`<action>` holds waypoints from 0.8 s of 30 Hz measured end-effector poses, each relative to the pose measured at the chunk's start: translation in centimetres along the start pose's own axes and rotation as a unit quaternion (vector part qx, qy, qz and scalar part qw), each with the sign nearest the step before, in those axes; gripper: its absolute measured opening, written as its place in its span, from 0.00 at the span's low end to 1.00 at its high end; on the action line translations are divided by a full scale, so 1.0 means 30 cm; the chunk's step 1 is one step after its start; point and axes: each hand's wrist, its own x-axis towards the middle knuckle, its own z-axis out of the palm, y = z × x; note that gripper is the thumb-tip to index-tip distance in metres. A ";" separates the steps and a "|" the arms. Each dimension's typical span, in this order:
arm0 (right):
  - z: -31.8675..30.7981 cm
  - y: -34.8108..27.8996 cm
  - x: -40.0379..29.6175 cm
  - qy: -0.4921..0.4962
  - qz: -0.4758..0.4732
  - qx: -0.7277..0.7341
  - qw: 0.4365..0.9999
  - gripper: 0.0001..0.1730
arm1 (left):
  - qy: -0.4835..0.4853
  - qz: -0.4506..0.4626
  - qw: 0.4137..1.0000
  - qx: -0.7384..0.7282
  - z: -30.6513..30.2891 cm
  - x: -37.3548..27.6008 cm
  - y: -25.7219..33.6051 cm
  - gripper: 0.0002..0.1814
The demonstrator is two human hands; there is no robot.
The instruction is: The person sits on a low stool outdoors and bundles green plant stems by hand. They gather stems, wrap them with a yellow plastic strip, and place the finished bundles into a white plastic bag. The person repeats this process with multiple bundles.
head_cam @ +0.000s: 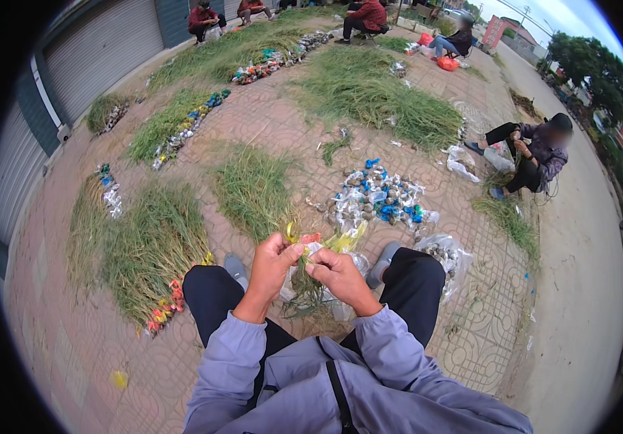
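My left hand point(269, 267) and my right hand point(344, 278) meet between my knees, fingertips pinched close together. A strip of yellow plastic film point(290, 232) loops up above my left thumb and runs between the fingers of both hands. Below them hangs a bunch of green grassy plant stems point(307, 285); what lies inside the pinch is hidden by my fingers. Just beyond my right hand is a crumpled yellow plastic bag point(348, 237), with a bit of red-orange plastic point(310, 238) beside it. Clear plastic bags lie on the ground under my hands.
Ahead lies a pile of small root balls wrapped in white and blue plastic point(379, 195). A clear bag of small bundles point(444, 255) stands by my right knee. Green plant heaps point(154, 244) flank my left. A seated person point(542, 152) works at right; others sit farther back.
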 end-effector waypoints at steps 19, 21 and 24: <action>-0.030 0.034 0.005 -0.028 0.017 0.051 0.998 0.07 | -0.045 -0.005 0.998 0.033 0.001 -0.017 0.027 0.12; -0.030 0.028 0.003 -0.033 0.014 0.033 0.999 0.07 | -0.054 -0.007 0.998 0.041 -0.045 -0.007 -0.034 0.13; -0.037 0.039 0.000 -0.034 0.026 0.034 0.999 0.07 | -0.060 -0.018 0.998 0.021 -0.033 -0.007 -0.034 0.13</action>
